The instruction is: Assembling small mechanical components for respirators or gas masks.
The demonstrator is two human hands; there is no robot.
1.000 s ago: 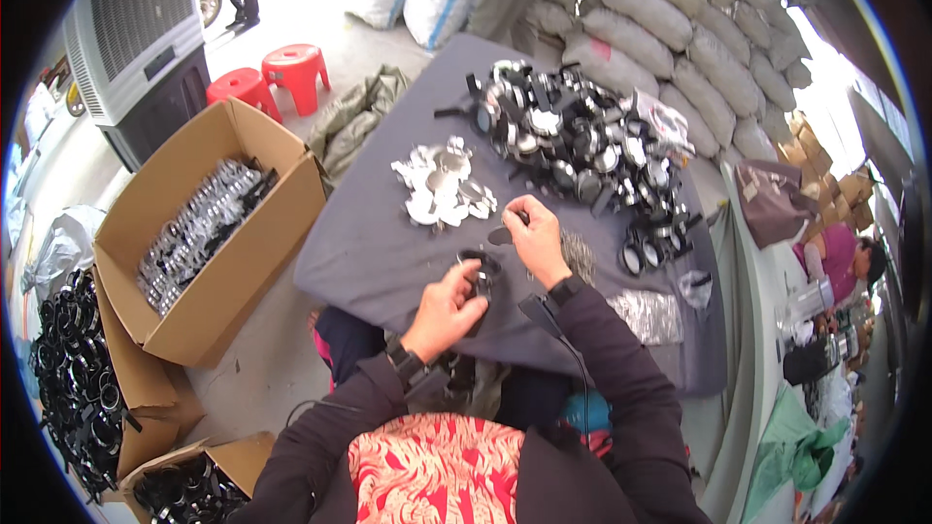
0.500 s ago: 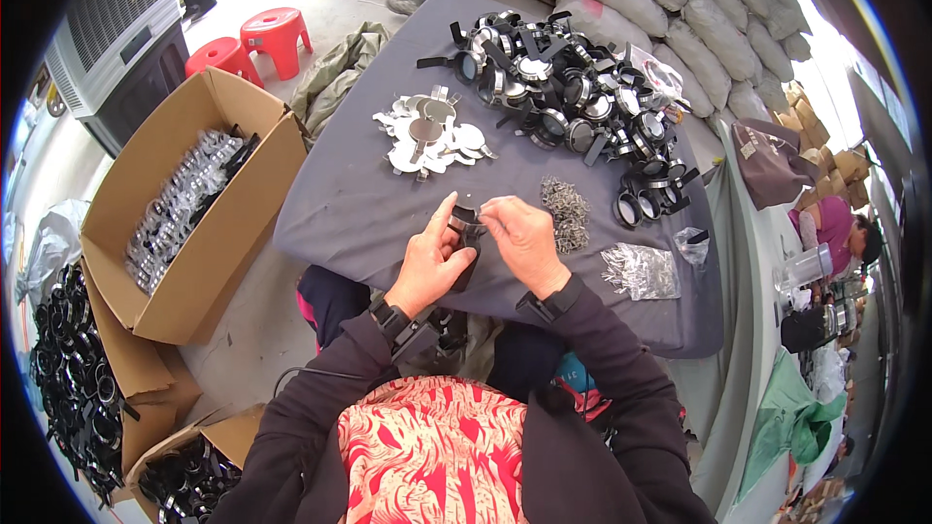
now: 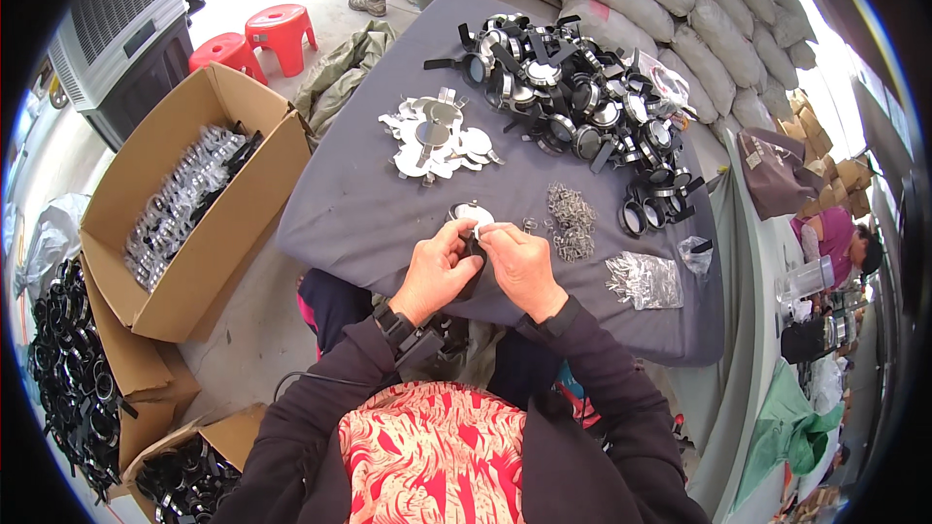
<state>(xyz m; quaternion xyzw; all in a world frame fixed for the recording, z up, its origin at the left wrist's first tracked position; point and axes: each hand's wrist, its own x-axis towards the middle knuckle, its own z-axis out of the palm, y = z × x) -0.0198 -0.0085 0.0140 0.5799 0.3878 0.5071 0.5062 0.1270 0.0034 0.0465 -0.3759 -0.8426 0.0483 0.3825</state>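
Note:
At the near edge of the grey-covered table point(image 3: 340, 184), my left hand point(image 3: 432, 274) is closed around a black round piece with a metal rim point(image 3: 454, 211) and a black strap-like part. My right hand point(image 3: 524, 272) pinches a white disc point(image 3: 477, 214) at the front of that round piece; the fingers hide where the two meet. Ahead lies a pile of white and silver discs with small tabs point(image 3: 437, 136). To the right is a heap of small metal clips point(image 3: 573, 221), with a few loose ones beside it.
A large heap of black and silver round pieces point(image 3: 592, 102) covers the table's far right. A clear bag of small metal parts point(image 3: 645, 279) lies near right. Cardboard box point(image 3: 218, 262), red stools point(image 3: 282, 39) and an air cooler point(image 3: 121, 10) stand left. Stacked sacks point(image 3: 718, 39) rise behind.
A white disc now shows at the round piece, between my hands. My left index finger, stretched out before, has curled in, and my right hand has come closer. A bystander's legs have moved at the top.

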